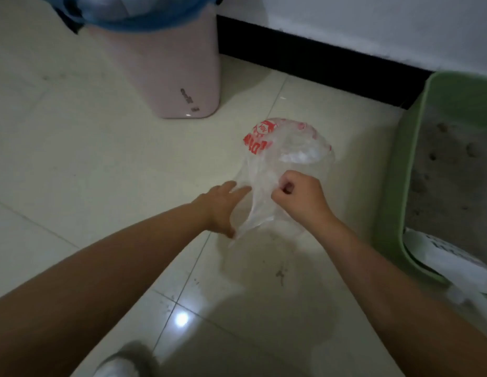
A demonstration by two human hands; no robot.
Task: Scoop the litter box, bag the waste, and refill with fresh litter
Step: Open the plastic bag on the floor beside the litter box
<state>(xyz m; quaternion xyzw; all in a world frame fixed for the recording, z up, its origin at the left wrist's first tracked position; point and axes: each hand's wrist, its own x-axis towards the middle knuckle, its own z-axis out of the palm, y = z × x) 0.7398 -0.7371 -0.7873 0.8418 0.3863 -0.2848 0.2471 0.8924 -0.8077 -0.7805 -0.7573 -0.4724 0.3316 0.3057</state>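
A clear plastic bag (285, 148) with red print lies on the tiled floor, with pale clumps inside near its far end. My right hand (299, 195) pinches the bag's near edge with curled fingers. My left hand (223, 206) has its fingers stretched out along the bag's left edge and touches the plastic. A green litter box (394, 170) stands at the right, with grey litter (451, 172) and a few darker clumps in it. A white object (449, 257), perhaps a scoop, lies in the box's near corner.
A pink bin (177, 77) lined with a blue bag stands at the back left. A black skirting board (318, 61) runs along the white wall behind. A slippered foot (122, 360) shows at the bottom edge. Tiled floor (73, 131) spreads to the left.
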